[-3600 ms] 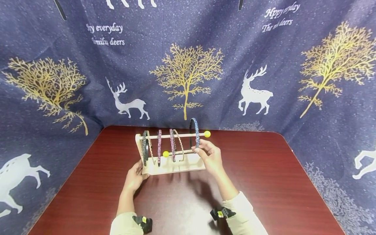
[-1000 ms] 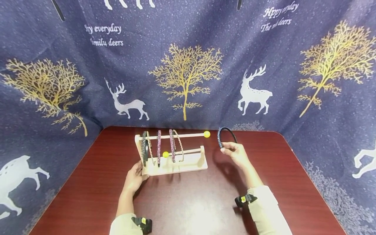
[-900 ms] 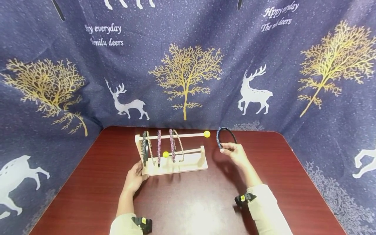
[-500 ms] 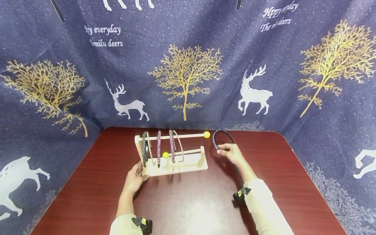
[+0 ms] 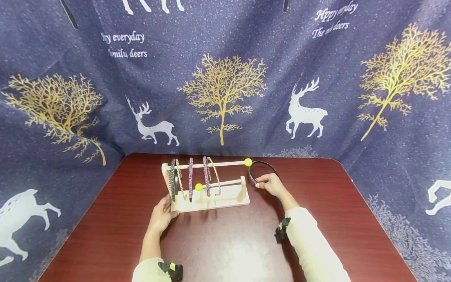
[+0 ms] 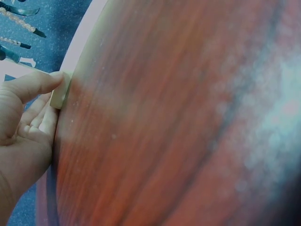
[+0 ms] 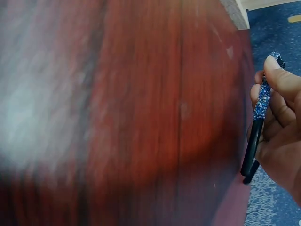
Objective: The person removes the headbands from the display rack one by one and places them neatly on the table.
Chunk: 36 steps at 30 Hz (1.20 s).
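My right hand (image 5: 272, 185) pinches a blue glittery headband (image 7: 261, 104) between thumb and fingers, just right of the wooden headband rack (image 5: 230, 194). Tilted low over the table, the band's arch comes close to the yellow ball (image 5: 248, 162) on the upper rod's end. At the rack's left end, my left hand (image 5: 162, 215) grips a corner of the base, thumb on top in the left wrist view. Several headbands hang from the upper rod: a dark one (image 5: 173, 180), two pink-purple glittery ones, among them the middle band (image 5: 191, 178), and gold-toned ones such as the braided band (image 5: 216, 176).
A lower rod with another yellow ball (image 5: 199, 187) points left from a short post (image 5: 243, 188) on the rack. The reddish-brown table (image 5: 317, 219) extends around it. Behind hangs a dark blue cloth (image 5: 246, 102) printed with trees and deer.
The blue headband came off the right part of the upper rod and moved right. In the last second my right hand lowered it and shifted left, closer to the rack. My left hand stayed put.
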### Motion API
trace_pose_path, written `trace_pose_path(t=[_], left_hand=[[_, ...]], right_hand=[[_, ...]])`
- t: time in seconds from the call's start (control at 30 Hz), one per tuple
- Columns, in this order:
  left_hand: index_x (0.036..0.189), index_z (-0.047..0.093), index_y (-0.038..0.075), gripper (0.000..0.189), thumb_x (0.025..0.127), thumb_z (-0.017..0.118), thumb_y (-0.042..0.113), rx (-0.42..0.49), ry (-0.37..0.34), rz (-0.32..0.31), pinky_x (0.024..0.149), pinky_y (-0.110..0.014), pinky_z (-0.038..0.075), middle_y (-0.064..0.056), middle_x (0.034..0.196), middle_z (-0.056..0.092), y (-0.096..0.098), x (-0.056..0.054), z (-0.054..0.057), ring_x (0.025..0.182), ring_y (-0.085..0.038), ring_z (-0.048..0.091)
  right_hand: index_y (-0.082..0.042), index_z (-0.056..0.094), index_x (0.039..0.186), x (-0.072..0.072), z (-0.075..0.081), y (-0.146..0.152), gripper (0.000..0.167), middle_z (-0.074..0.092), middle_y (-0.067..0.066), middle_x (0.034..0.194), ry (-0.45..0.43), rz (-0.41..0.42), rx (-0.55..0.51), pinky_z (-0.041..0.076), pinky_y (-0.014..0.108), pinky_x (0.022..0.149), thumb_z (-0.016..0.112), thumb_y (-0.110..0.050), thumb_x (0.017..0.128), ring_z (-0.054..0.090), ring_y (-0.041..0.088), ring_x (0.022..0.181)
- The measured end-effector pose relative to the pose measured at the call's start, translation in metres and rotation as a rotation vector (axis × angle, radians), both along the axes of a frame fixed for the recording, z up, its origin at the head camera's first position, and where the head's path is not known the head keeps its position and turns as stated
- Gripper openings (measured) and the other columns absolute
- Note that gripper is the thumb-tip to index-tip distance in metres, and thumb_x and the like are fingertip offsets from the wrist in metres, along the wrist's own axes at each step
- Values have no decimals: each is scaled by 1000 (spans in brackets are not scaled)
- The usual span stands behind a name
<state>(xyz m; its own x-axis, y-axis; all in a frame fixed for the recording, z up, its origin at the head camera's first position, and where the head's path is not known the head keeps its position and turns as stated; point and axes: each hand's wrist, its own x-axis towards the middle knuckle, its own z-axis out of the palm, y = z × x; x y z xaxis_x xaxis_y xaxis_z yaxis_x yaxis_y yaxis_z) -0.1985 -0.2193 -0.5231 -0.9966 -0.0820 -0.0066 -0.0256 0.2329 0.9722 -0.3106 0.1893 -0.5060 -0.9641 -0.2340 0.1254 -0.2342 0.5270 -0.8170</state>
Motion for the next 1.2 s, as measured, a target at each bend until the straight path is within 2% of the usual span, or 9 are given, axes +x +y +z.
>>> trace_pose_path(t=[0.2, 0.43, 0.67, 0.87, 1.07, 1.2], left_hand=[[139, 28, -11, 74, 74, 61, -16, 0, 4, 9, 107, -43, 29, -32, 139, 32, 0, 0, 0, 129, -41, 30], [140, 28, -11, 72, 76, 61, -16, 1, -17, 9, 108, -40, 29, -30, 140, 32, 0, 1, 2, 129, -39, 31], [141, 26, -10, 73, 77, 60, -15, 2, -24, -1, 107, -38, 30, -30, 141, 30, 1, 0, 2, 130, -38, 30], [140, 27, -11, 72, 76, 60, -17, 5, -13, 6, 107, -39, 29, -30, 141, 30, 1, 1, 0, 130, -39, 30], [140, 28, -10, 73, 75, 60, -18, 27, -6, 6, 108, -40, 28, -30, 141, 30, 1, 1, -1, 130, -39, 29], [141, 25, -9, 74, 75, 60, -17, 37, -21, -2, 109, -40, 27, -29, 143, 27, 0, 0, -1, 132, -38, 27]], right_hand=[[5, 72, 88, -7, -4, -7, 15, 69, 13, 83, -23, -31, 34, 47, 23, 50, 73, -2, 74, 55, 11, 60], [-2, 74, 83, -13, -8, -14, 12, 71, 8, 82, 5, -83, 116, 49, 25, 63, 73, -4, 72, 58, 13, 74], [-5, 75, 80, -14, -9, -18, 11, 70, 5, 79, 4, -120, 126, 47, 25, 55, 75, -4, 70, 55, 14, 67], [-3, 74, 87, -11, -10, -19, 16, 71, 5, 80, 22, -114, 108, 51, 23, 58, 76, -6, 71, 61, 10, 66], [0, 72, 96, -2, -8, -17, 22, 70, 8, 80, 54, -128, 52, 49, 24, 47, 75, -6, 75, 58, 13, 51], [2, 70, 100, 10, -4, -16, 25, 70, 11, 88, 118, -140, 10, 56, 32, 63, 74, -5, 76, 66, 21, 67]])
